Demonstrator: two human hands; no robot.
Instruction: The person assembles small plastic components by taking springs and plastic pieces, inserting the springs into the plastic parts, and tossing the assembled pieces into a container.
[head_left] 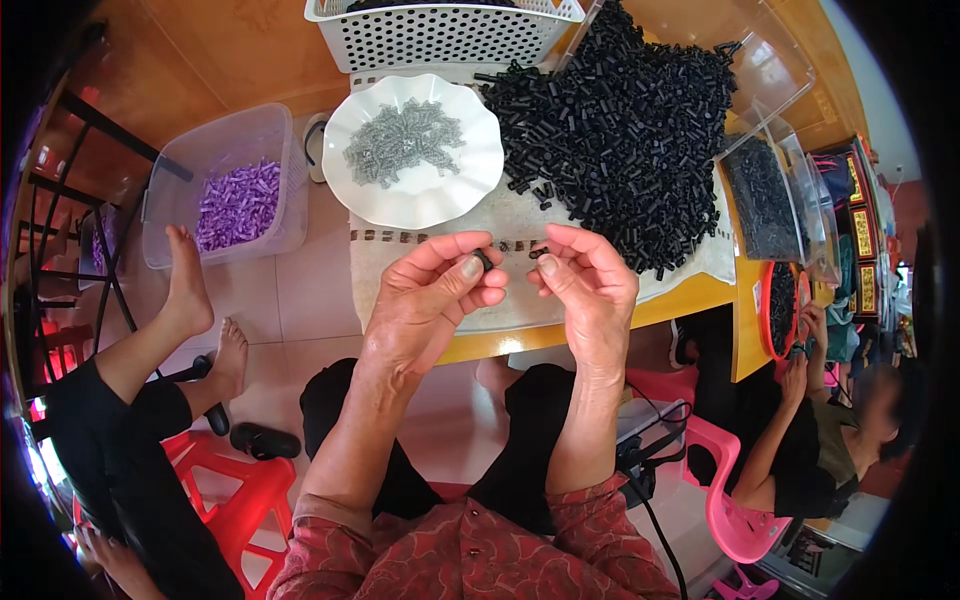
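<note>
Both my hands are raised over the front edge of the cloth-covered table, fingertips a short gap apart. My left hand (pixel 437 285) pinches a small black tube-like piece (pixel 484 260) between thumb and fingers. In my right hand (pixel 590 290), thumb and forefinger close on a small dark piece (pixel 538 253), mostly covered by the fingertips. Beyond the left hand sits a white wavy-rimmed plate (pixel 345 205) holding a heap of small greyish see-through pieces (pixel 405 140). A big pile of short black tubes (pixel 620 140) spreads over the cloth (pixel 470 210) beyond the right hand.
A white perforated basket (pixel 445 42) stands at the back. Clear bins hold black parts (pixel 765 190) at right and purple pieces (pixel 238 205) on the left floor. A co-worker (pixel 830 430) sits right by a red tray (pixel 778 310); another person's legs (pixel 150 370) are left, near a red stool (pixel 235 500).
</note>
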